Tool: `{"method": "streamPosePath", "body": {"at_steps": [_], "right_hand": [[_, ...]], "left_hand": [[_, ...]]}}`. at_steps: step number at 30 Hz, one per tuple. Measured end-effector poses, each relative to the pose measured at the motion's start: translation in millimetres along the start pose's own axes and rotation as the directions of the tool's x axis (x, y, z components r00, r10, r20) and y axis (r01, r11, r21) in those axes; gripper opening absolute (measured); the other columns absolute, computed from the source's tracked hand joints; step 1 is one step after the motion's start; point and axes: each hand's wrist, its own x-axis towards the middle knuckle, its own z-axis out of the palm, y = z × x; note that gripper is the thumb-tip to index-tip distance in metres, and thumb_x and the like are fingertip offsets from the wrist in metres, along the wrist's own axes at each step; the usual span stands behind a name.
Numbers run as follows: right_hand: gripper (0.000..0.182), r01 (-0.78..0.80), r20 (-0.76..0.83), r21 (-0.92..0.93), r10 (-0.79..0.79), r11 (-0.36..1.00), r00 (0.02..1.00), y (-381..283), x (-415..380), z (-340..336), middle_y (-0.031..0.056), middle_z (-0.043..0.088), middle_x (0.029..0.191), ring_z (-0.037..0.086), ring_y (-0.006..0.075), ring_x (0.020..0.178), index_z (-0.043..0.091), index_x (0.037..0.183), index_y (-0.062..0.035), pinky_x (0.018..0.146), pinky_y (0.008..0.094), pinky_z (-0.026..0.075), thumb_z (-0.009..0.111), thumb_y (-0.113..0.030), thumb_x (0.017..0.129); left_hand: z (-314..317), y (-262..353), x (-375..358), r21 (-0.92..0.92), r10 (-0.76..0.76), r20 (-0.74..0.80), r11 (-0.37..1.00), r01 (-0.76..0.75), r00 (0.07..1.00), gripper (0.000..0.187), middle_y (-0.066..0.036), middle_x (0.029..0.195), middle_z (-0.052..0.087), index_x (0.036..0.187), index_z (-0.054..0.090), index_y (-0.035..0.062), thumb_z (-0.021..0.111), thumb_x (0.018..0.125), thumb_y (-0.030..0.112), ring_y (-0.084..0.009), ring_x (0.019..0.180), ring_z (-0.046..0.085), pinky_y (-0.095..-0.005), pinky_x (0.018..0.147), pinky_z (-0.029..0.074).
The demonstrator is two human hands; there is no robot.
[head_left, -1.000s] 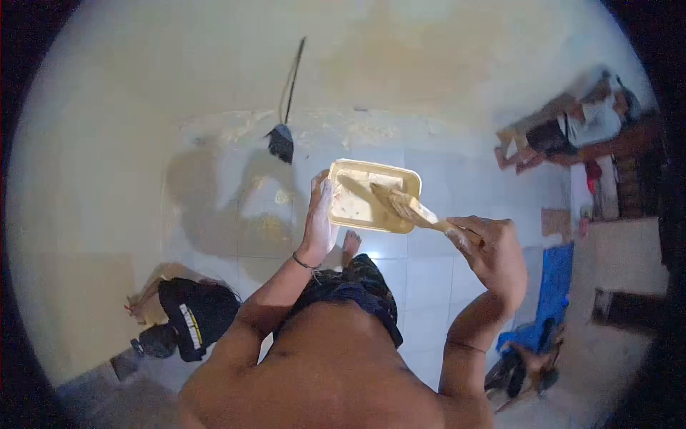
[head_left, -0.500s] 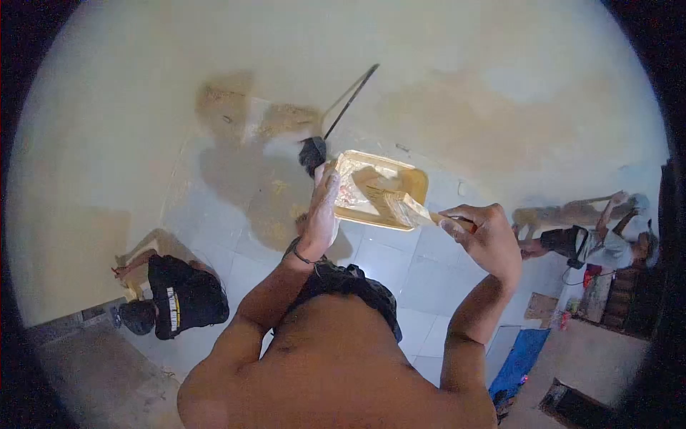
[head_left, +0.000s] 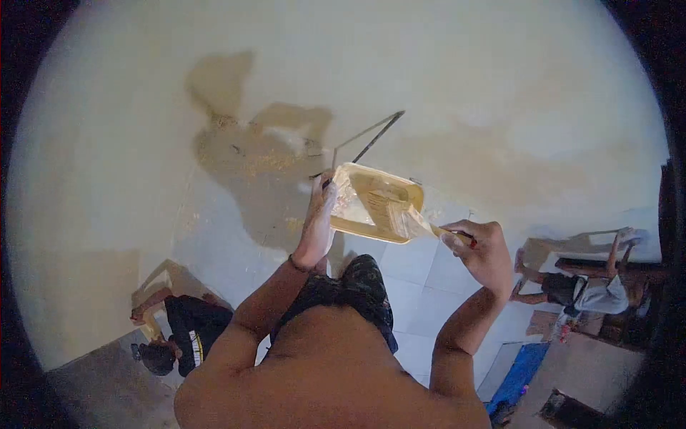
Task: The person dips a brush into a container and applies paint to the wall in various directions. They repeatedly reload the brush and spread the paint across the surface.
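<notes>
The left hand (head_left: 314, 229)'s fingers grasp a yellow rectangular tub (head_left: 361, 232)'s left edge. Between both hands' fingers, a flat pale-bristled brush (head_left: 420, 221) dips inside, its handle pinched by the right hand (head_left: 489, 259). Grey floor tiles (head_left: 411, 300) spread below; ahead, a thin black pole (head_left: 379, 136) leans beside the cream wall (head_left: 357, 57).

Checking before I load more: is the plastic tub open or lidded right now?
Open. No lid covers the plastic tub; its inside shows, and the brush reaches in over the rim.

Dark stick (head_left: 379, 137) by wall (head_left: 443, 57); blue sheet (head_left: 520, 372) right; black-shirted person (head_left: 191, 322) left.
</notes>
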Motion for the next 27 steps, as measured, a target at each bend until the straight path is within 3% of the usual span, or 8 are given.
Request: {"method": "streamPosePath", "body": {"at_steps": [6,9,11,14,15,19,22,27], "right_hand": [[0.016,-0.019,-0.111,0.168,0.038,0.986,0.993,46.4,-21.3,22.1,0.0078,0.063,0.062,0.053,0.0109,0.053,0.075,0.098,-0.0006,0.053,0.0277,0.044,0.074,-0.012,0.087],[0.015,0.010,-0.191,0.268,0.043,0.963,0.981,61.2,-23.2,41.7,0.0034,0.064,0.063,0.053,0.0083,0.055,0.076,0.098,-0.0015,0.053,0.0267,0.043,0.073,-0.012,0.088],[0.015,-0.011,-0.201,0.293,0.073,0.956,0.977,65.1,-36.6,61.6,0.0025,0.063,0.063,0.052,0.0079,0.056,0.076,0.099,-0.0020,0.053,0.0261,0.042,0.073,-0.012,0.088],[0.015,-0.039,-0.204,0.346,0.116,0.937,0.972,75.8,-64.8,81.7,0.0013,0.061,0.063,0.051,0.0071,0.057,0.076,0.099,-0.0026,0.053,0.0253,0.041,0.072,-0.012,0.088],[0.015,-0.042,-0.195,0.384,0.126,0.922,0.973,76.1,-75.2,83.6,0.0009,0.060,0.063,0.050,0.0067,0.058,0.076,0.099,-0.0027,0.052,0.0251,0.040,0.073,-0.012,0.088],[0.016,0.047,-0.225,0.405,0.049,0.913,0.973,69.4,-136.0,109.1,-0.0026,0.057,0.062,0.047,0.0045,0.055,0.075,0.095,-0.0002,0.049,0.0228,0.037,0.072,-0.015,0.091],[0.017,-0.071,-0.281,0.367,0.183,0.928,0.942,30.6,-80.9,101.0,-0.0032,0.057,0.063,0.046,0.0044,0.055,0.075,0.096,-0.0002,0.049,0.0230,0.036,0.071,-0.016,0.091],[0.015,-0.133,-0.396,0.473,0.345,0.871,0.851,11.9,-107.0,159.9,-0.0037,0.055,0.061,0.046,0.0052,0.054,0.076,0.098,-0.0025,0.049,0.0237,0.037,0.070,-0.016,0.094]], "left_hand": [[-21.4,-34.1,-6.0,-0.005,-0.036,0.016,0.999,0.036,0.999,0.044,-0.012,0.136,0.046,0.140,0.042,-0.0017,0.042,0.108,0.028,-0.0199,0.127,0.046,-0.0346,0.111,0.035],[-39.0,-49.1,-13.2,0.181,0.225,0.101,0.954,-0.240,0.969,0.047,-0.015,0.142,0.042,0.145,0.037,-0.0046,0.039,0.109,0.027,-0.0229,0.133,0.043,-0.0341,0.115,0.031],[-29.0,-27.7,-26.1,-0.080,-0.066,-0.058,0.995,0.062,0.996,0.045,-0.010,0.140,0.050,0.147,0.037,0.0044,0.041,0.109,0.028,-0.0215,0.129,0.051,-0.0375,0.111,0.040],[-58.3,-56.8,-38.0,0.066,0.081,0.003,0.995,-0.081,0.997,0.048,-0.018,0.148,0.039,0.148,0.033,-0.0056,0.036,0.109,0.022,-0.0250,0.138,0.041,-0.0380,0.117,0.031],[-42.5,-45.4,-46.9,-0.207,-0.007,-0.051,0.978,-0.004,0.999,0.047,-0.017,0.146,0.042,0.149,0.033,-0.0039,0.036,0.109,0.020,-0.0251,0.138,0.042,-0.0394,0.116,0.034],[-53.4,-46.2,-88.3,-0.148,0.066,0.068,0.987,-0.055,0.996,0.045,-0.015,0.143,0.046,0.148,0.036,0.0002,0.038,0.109,0.021,-0.0255,0.134,0.046,-0.0391,0.114,0.037],[-56.3,-48.8,-0.7,-0.436,-0.148,0.067,0.885,0.163,0.987,0.036,-0.010,0.139,0.051,0.140,0.046,0.0067,0.044,0.108,0.025,-0.0227,0.129,0.050,-0.0401,0.110,0.040],[-53.6,-8.9,-3.7,-0.288,-0.158,0.170,0.936,0.202,0.973,0.033,-0.006,0.129,0.054,0.135,0.044,0.0140,0.046,0.107,0.031,-0.0198,0.125,0.051,-0.0396,0.107,0.042]]}}
